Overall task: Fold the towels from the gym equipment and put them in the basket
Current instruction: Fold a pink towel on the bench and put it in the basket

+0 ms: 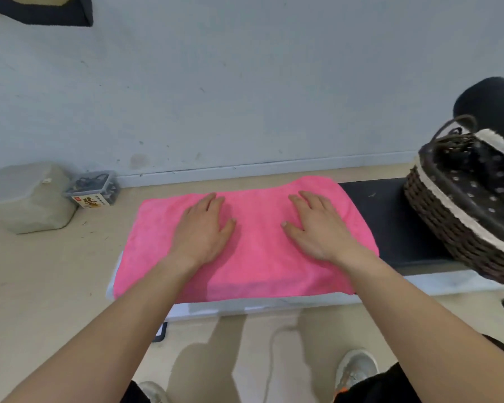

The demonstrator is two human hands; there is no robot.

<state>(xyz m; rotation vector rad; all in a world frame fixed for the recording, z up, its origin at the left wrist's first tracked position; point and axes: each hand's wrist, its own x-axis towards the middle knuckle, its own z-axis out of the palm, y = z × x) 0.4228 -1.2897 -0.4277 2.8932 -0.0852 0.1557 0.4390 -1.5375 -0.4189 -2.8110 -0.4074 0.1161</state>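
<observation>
A pink towel (256, 257) lies folded flat over the left end of a black padded bench (390, 216). My left hand (201, 228) rests palm down on the towel's left half, fingers spread. Palm down as well, my right hand (314, 225) presses the towel's right half. Neither hand grips anything. A dark wicker basket (448, 228) with a white band and a dotted black lining stands on the right end of the bench, apart from the towel.
A grey block (26, 199) and a small clear box (93, 189) of dark items sit on the floor at the left by the wall. A black padded roller (489, 103) rises behind the basket. My shoes (355, 370) stand below the bench.
</observation>
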